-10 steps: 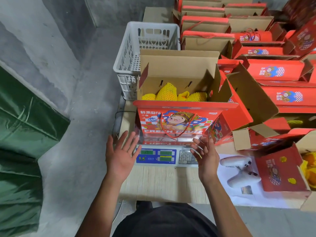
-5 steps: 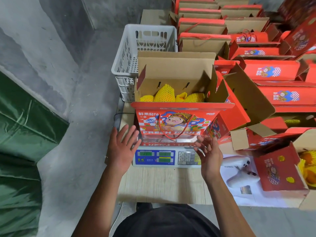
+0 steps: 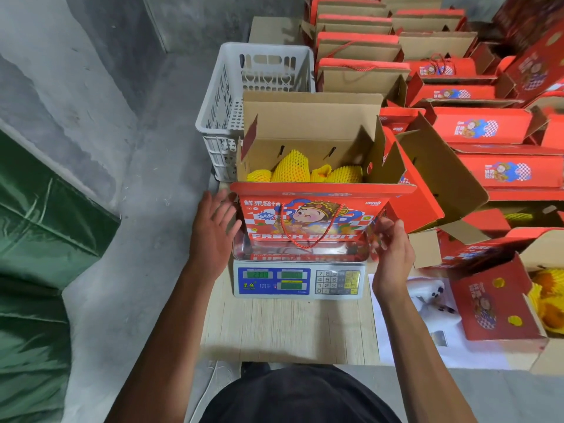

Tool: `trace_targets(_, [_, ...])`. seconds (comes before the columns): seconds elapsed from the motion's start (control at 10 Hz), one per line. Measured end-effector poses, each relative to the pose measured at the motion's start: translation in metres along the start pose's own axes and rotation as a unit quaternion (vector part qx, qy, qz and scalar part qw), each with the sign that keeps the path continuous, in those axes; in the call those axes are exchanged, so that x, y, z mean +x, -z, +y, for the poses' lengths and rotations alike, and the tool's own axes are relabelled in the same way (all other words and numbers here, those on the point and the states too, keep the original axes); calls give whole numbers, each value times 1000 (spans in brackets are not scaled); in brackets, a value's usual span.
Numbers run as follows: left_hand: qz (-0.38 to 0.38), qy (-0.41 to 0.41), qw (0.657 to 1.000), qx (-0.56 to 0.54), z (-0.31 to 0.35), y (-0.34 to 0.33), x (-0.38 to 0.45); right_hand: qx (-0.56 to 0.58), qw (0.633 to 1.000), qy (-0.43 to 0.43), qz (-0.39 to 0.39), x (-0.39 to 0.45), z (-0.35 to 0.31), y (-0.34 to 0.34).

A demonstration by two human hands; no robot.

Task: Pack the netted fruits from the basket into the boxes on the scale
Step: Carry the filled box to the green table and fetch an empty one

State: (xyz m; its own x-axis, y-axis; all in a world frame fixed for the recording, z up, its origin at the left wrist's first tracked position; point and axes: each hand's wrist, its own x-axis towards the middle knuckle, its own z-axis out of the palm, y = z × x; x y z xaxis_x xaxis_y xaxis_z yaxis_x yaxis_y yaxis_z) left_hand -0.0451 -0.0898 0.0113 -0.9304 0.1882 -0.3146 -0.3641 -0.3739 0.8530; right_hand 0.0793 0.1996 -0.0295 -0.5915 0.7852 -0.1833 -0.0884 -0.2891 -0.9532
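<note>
Now 1 open box [image 3: 308, 221] on scale [image 3: 299, 280], 4 netted fruits [image 3: 291, 167] inside, left hand [image 3: 213, 230] spread, right hand [image 3: 392, 248] fingers loosely curled

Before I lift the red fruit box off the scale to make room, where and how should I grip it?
Probably by its two short ends, low down, one hand from each side. The red fruit box stands upright with its flaps open and netted fruits inside, so the rope handle on the front looks likely to tip it.
</note>
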Motion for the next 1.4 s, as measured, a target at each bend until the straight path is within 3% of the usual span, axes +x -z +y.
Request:
trace_targets(0.2, [-19, -23, 999, 43, 6, -13, 4, -19, 1000, 16, -1, 6, -10, -1])
trace_targets(0.7, [-39, -67, 985, 156, -1, -9, 1, -34, 993, 53, -102, 2, -6, -4])
trace_targets(1.1, [-5, -64, 991, 120, 2, -14, -13, -31, 992, 59, -109, 3, 0, -3])
trace_targets(1.4, [-84, -46, 986, 140, -3, -12, -6, -32, 993, 47, -101, 2, 4, -4])
